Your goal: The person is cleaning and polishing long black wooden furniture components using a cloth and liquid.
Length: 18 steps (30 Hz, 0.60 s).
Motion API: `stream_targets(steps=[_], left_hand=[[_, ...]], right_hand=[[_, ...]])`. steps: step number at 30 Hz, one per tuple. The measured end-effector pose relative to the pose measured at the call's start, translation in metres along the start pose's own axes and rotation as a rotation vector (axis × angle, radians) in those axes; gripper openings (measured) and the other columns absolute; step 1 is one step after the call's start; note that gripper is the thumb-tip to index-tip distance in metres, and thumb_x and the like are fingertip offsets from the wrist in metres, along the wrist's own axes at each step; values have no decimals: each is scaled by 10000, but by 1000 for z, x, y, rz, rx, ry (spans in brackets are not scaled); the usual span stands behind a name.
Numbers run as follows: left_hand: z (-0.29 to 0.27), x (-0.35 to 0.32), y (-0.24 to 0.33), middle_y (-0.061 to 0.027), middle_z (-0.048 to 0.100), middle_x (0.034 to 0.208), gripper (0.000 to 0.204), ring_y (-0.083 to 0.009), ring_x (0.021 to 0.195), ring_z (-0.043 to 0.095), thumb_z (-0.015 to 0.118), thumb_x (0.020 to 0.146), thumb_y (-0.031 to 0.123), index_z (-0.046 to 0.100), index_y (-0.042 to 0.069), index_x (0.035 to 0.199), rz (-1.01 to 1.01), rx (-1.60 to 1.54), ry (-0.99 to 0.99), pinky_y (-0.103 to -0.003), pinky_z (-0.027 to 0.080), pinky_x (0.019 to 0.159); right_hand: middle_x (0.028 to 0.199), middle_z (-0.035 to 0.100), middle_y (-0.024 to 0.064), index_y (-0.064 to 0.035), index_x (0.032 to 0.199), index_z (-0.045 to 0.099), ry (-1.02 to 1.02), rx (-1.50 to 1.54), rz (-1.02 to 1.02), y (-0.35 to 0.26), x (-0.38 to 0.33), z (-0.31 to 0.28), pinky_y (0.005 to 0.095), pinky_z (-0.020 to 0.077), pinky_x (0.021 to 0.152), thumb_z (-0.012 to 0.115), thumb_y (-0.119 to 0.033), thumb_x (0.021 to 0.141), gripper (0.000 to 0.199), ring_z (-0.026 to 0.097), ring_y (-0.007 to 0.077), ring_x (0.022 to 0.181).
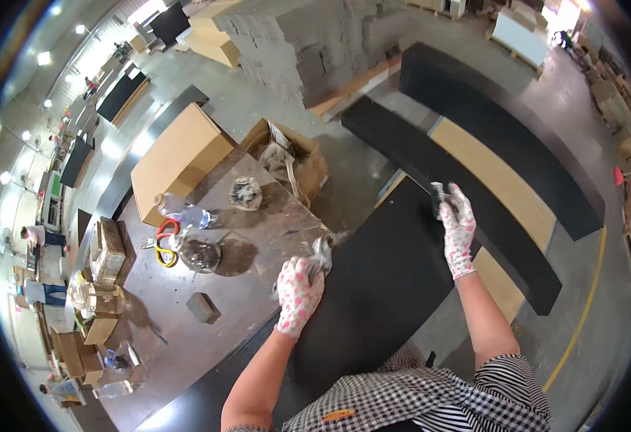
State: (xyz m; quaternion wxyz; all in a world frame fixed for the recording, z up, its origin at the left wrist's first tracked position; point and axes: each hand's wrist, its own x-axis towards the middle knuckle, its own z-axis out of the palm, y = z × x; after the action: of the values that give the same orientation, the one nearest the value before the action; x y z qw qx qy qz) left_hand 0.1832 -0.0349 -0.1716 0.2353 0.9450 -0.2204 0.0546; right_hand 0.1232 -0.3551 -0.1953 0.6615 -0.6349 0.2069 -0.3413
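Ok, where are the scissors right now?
In the head view, the scissors lie on the brown table, left of centre, between the clear bottle and dark-filled jar, well left of the left hand.

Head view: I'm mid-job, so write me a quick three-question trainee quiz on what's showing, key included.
1. Multiple choice: what does the left hand grip?
A) scissors
B) a crumpled gray wad
C) nothing

2. True or false: the right hand wears a plain black glove.

3. Fill in: the dark block, to the left of the left hand, lies on the brown ____.

Key:
1. B
2. False; the glove is white with a pink pattern.
3. Table
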Motion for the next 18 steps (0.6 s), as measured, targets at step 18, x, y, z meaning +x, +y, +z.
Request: stream_targets(steps=[18], left_hand=[[120,187,140,-165,606,946,234,-356,902,583,663,765,144,628,30,967,136,-394,20,-438,469,798]], right_hand=[[1149,609,84,-34,1387,447,-177,104,154,-3,13,4,266,500,812,609,-85,884,531,583,135,970]])
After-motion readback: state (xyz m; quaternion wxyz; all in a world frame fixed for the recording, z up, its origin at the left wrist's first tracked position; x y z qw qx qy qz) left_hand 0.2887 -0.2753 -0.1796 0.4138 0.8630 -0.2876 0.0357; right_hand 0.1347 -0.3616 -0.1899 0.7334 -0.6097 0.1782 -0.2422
